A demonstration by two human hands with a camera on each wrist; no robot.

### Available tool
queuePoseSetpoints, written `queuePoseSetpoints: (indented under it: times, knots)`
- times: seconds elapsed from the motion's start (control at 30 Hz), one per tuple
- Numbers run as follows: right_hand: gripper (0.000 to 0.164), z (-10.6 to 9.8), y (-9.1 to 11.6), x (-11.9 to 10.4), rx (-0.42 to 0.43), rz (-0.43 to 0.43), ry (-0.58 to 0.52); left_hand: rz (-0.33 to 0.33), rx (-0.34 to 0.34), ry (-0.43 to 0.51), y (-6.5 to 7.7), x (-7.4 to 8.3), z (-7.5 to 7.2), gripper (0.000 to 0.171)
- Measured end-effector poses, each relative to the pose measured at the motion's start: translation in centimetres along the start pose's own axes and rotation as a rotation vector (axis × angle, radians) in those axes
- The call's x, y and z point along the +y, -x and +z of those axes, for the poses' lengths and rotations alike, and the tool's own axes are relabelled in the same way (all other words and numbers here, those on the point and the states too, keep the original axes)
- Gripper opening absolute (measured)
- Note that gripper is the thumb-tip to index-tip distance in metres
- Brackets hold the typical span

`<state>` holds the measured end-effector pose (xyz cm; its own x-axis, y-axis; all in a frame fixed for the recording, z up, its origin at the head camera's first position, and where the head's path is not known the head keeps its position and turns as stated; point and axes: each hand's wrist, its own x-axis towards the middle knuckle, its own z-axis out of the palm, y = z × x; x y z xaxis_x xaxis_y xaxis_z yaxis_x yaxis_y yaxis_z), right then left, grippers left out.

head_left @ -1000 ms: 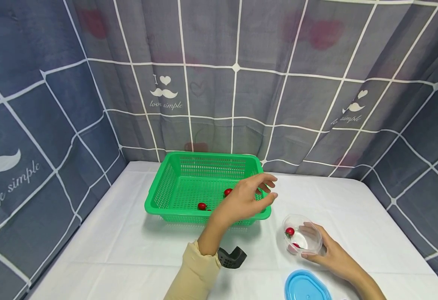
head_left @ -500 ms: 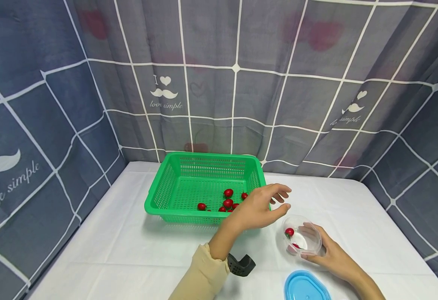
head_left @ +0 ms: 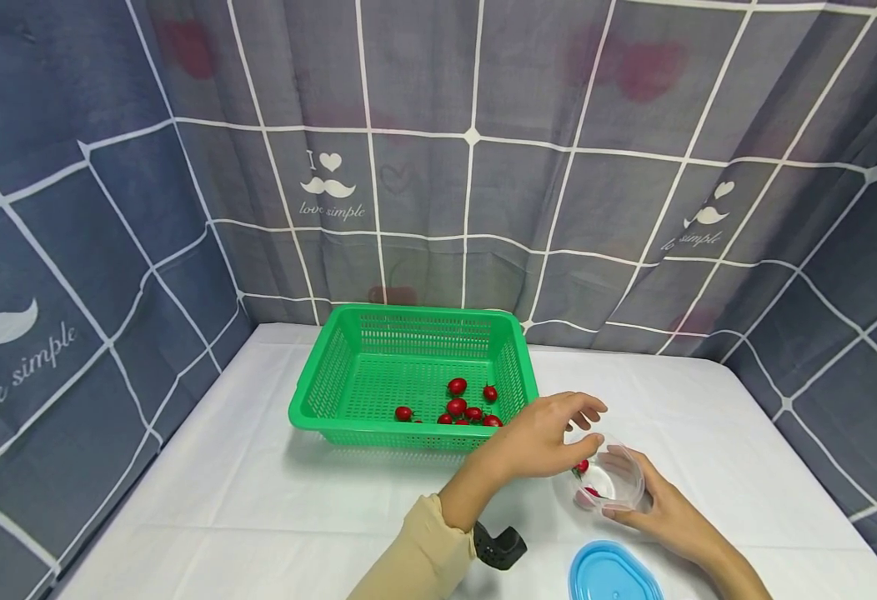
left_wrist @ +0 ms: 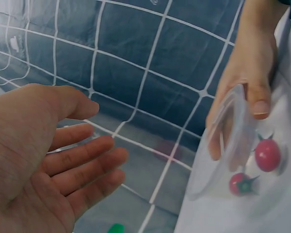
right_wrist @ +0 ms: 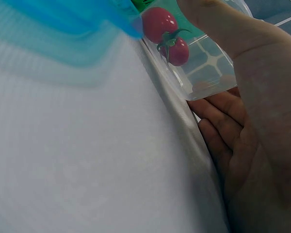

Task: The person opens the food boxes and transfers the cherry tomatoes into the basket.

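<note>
My left hand (head_left: 547,437) hovers just left of the clear plastic container (head_left: 617,477), partly covering its edge. Seen in the left wrist view, its palm faces the camera, fingers loosely bent and holding nothing. My right hand (head_left: 664,508) grips the container from the right, thumb on the near side and fingers on the far side. Two cherry tomatoes lie inside: one tomato (left_wrist: 268,155) and another tomato (left_wrist: 240,183) with its green stem end showing. Several more cherry tomatoes (head_left: 457,406) lie in the green basket (head_left: 378,430), mostly towards its near right corner.
A blue lid (head_left: 613,573) lies on the white tablecloth (head_left: 206,500) at the near edge, below the container. Grey checked curtains (head_left: 423,183) hang behind and on both sides. A black wrist mount (head_left: 500,547) sticks out under the left wrist.
My left hand has moved right and nearer, from over the basket's right side to beside the container. More tomatoes in the basket now show. The right hand and container have stayed put.
</note>
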<state>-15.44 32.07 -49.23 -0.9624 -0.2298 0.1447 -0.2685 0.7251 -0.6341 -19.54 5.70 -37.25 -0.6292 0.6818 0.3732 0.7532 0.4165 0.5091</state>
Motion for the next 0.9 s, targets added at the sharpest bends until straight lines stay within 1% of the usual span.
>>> queuePoseSetpoints:
  times: [0.1, 0.2, 0.33, 0.63, 0.73, 0.9]
  knots:
    - [0.089, -0.1, 0.0, -0.1, -0.008, 0.009, 0.0, 0.004, -0.024, -0.007, -0.2, -0.1, 0.6, 0.035]
    - [0.091, -0.2, 0.0, -0.1, -0.012, 0.012, -0.005, 0.021, -0.038, -0.021, -0.3, -0.2, 1.3, 0.035]
    - [0.09, -0.2, 0.0, 0.0, -0.006, 0.001, 0.001, 0.036, -0.054, -0.035, -0.5, -0.3, 2.1, 0.035]
    - [0.087, -0.1, 0.0, 0.0, -0.003, -0.009, 0.016, 0.003, -0.114, -0.037, -0.6, -0.1, 3.6, 0.034]
    - [0.086, -0.1, 0.1, 0.0, -0.007, -0.007, 0.013, 0.002, -0.123, -0.058, -0.6, -0.1, 4.0, 0.033]
    - [0.085, 0.0, 0.1, 0.0, -0.018, -0.012, -0.034, 0.008, -0.143, -0.102, -0.5, -0.2, 4.9, 0.033]
